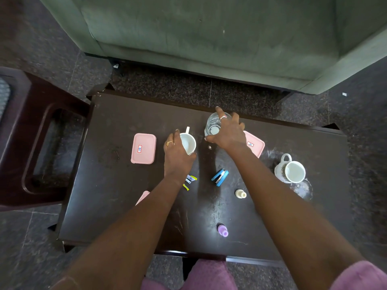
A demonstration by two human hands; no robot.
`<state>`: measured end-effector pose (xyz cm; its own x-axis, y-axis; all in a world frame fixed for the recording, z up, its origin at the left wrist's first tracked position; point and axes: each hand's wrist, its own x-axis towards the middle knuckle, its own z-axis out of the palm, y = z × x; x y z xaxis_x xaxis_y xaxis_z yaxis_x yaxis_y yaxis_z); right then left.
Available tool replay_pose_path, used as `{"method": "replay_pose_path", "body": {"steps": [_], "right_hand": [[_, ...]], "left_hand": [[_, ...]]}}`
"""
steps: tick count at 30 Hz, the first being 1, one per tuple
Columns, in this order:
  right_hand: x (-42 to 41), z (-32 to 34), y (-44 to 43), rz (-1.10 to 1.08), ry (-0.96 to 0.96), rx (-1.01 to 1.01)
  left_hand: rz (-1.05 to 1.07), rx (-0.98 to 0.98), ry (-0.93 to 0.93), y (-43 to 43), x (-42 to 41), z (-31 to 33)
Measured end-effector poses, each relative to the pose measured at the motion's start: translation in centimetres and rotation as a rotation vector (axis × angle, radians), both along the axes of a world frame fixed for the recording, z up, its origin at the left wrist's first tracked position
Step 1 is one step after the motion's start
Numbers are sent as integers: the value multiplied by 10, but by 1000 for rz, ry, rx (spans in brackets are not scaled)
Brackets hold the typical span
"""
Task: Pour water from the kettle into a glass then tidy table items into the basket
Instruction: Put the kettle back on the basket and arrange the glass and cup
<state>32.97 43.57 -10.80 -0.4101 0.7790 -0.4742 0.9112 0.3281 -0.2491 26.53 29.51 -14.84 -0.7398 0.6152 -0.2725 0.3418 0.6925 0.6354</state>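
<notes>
A clear glass (214, 126) stands near the far edge of the dark table (109, 201), and my right hand (229, 135) is wrapped around its right side and rim. A white cup (189, 143) with its handle pointing away sits left of the glass; my left hand (177, 155) grips it from the left and near side. Loose items lie nearer to me: a blue stapler (219, 177), a small cream bottle (240, 194), a purple bottle (222, 230) and a yellow-green clip (190, 181). No kettle or basket is in view.
A pink lidded box (143, 148) lies left of the cup, another pink lid (254, 145) shows behind my right wrist, and a pink corner (143, 196) peeks from under my left forearm. A white mug (292, 171) lies at the right. A green sofa (209, 38) stands beyond; a dark chair (37, 143) at left.
</notes>
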Motion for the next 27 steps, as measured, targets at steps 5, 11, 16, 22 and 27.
{"method": "replay_pose_path", "body": {"steps": [5, 11, 16, 22, 27], "right_hand": [[5, 3, -30, -27, 102, 208], [-22, 17, -76, 105, 153, 278], [-88, 32, -116, 214, 226, 182], [-205, 57, -183, 410, 427, 116], [-293, 78, -232, 479, 562, 116]], "left_hand": [[-53, 4, 47, -14, -7, 5], [1, 20, 0, -42, -37, 25], [117, 69, 35, -79, -90, 49], [352, 197, 152, -135, -174, 80], [639, 349, 256, -177, -248, 107]]}}
